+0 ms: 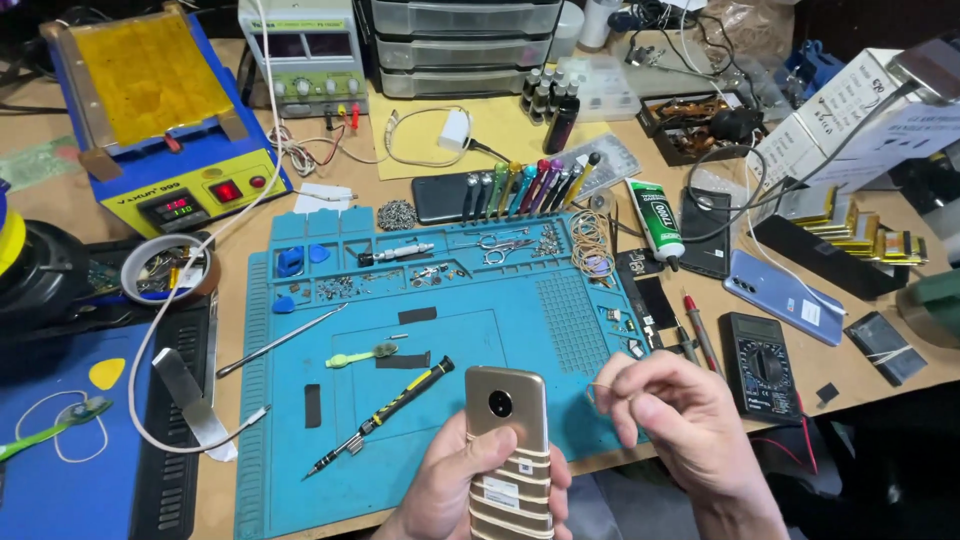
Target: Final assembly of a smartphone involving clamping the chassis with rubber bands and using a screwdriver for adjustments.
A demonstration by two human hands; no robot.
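Two bare hands are working low at the near edge of the blue repair mat (300, 420). The left hand (450, 495) is closing around the lower half of a gold phone (508, 440), holding it upright with its back and round camera lens facing up; pale rubber bands are wrapping the part of the body inside the grip. The right hand (675, 410) is hovering just beside the phone's upper right corner, its thumb and forefinger pinching together on a thin rubber band (597, 392) that is looping out toward the phone.

Just left of the gripped phone, a black and yellow screwdriver (385, 412) is lying slanted on the mat. Right of the pinching hand, a black multimeter (760, 365) is sitting on the wooden bench. Well beyond both hands, a heap of loose rubber bands (592, 245) is resting at the mat's far right corner, near a row of coloured screwdrivers (530, 185).
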